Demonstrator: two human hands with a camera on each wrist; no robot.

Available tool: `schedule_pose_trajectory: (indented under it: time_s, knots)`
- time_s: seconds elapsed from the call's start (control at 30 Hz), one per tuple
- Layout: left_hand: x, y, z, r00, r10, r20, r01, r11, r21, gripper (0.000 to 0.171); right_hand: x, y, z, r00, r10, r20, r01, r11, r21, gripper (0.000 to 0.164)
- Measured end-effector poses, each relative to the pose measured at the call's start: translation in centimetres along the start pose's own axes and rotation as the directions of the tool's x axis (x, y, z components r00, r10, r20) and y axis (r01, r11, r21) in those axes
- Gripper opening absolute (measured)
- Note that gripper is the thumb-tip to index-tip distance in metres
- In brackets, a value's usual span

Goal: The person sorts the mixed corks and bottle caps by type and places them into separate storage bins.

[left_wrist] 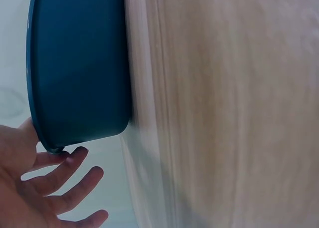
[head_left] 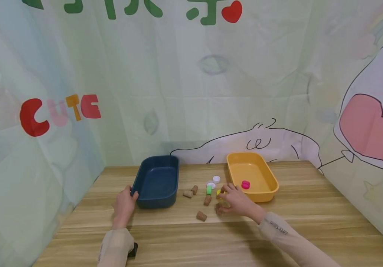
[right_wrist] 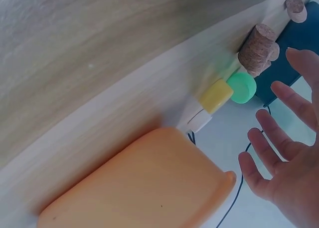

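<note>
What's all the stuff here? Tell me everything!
Blue tray: one, dark blue, left
Yellow tray: one, yellow, right
Pink cap: one, pink, inside yellow tray
White caps: two, white, between trays
Green cap: one, green, between trays
Yellow cap: one, yellow, between trays
Corks: five, brown, around the middle
Black object: one, black, front left
Table: one, brown, underneath
Backdrop: one, pale, behind
Sleeves: two, pale, forearms
Left hand: one, gripping blue tray
Right hand: one, near yellow cap

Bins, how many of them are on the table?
2. The blue bin is on the left, with the left hand at its rim; the yellow bin is on the right, near the right hand.
</note>
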State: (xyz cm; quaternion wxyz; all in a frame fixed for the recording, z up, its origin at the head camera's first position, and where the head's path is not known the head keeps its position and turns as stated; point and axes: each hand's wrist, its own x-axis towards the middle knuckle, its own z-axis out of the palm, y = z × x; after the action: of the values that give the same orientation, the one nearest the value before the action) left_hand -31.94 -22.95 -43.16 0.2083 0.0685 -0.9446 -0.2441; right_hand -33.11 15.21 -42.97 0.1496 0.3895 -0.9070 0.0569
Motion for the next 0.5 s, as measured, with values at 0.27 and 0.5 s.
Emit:
schedule_pose_trajectory:
  time_s: [0.27,0.5]
  knots:
    - [0.0,-0.1,-0.1,0.998,-0.044,0.042,0.045,0.999,-0.010,0.024,0.1,0.0,0.7,0.999,-0.011,-0.035,0.010,1.000,-0.023,0.030]
    - [0.0,0.0,-0.3,0.997,-0.049,0.059,0.049,0.999,-0.010,0.024,0.1,0.0,1.3,0.999,-0.005,-0.041,0.002,0.996,-0.090,0.034]
